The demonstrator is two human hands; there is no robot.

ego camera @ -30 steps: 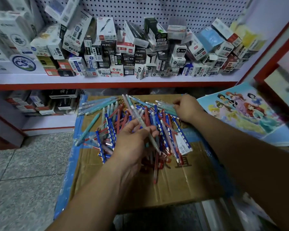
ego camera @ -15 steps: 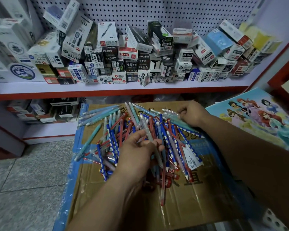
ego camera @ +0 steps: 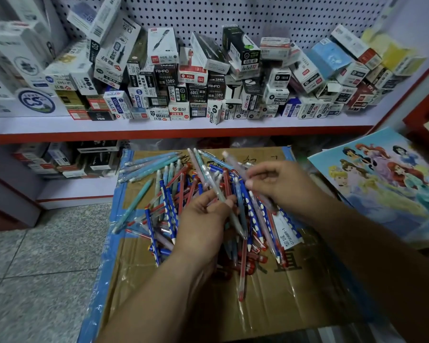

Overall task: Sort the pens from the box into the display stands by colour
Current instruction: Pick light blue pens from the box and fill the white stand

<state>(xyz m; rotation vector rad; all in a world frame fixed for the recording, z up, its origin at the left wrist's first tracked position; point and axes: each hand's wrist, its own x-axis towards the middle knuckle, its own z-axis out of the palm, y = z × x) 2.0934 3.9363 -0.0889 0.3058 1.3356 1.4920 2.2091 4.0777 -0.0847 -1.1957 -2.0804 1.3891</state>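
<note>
Head view only. A heap of loose plastic pens (ego camera: 174, 194), dark blue with white dots, red, teal and pale blue, lies in the centre of the frame on a flattened brown cardboard box with blue tape edges (ego camera: 282, 293). The left hand (ego camera: 203, 224), centre, has its fingers curled round a small bundle of pale pens, and a grey-green pen (ego camera: 235, 221) sticks out toward the lower right. The right hand (ego camera: 280, 186), right of centre, pinches a pale pink translucent pen (ego camera: 233, 162), blurred, its far end pointing to the upper middle. Step, as I judge it: pulling pale pens out of the mix and gathering them. No display stands are in view. Across the top is a white shelf of small pen cartons (ego camera: 183, 95), and at the right edge a cartoon princess poster (ego camera: 382, 174). The next move calls for checking the pink pen against the bundle, handing it over without spilling the rest, then finding the stands.
</note>
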